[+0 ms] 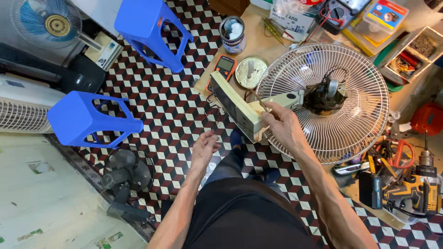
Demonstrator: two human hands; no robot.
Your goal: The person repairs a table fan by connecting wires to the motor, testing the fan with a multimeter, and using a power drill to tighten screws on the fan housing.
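A cream-coloured fan with a flat rectangular base [233, 107] lies tipped across the workbench, its bare motor [325, 94] sitting inside a white wire guard [350, 133]. My right hand [281, 127] grips the fan's neck where it meets the base, holding the base out over the bench edge. My left hand [204, 147] hovers lower and to the left, fingers loosely curled and apart, holding nothing, a short way below the base.
Two blue plastic stools [87, 119] [152, 30] stand on the checkered floor. A small dark fan [124, 177] lies on the floor at left. On the bench sit an orange multimeter [225, 66], a tin can [232, 34], a round metal lid [250, 71], and a yellow drill [417, 191] among scattered tools.
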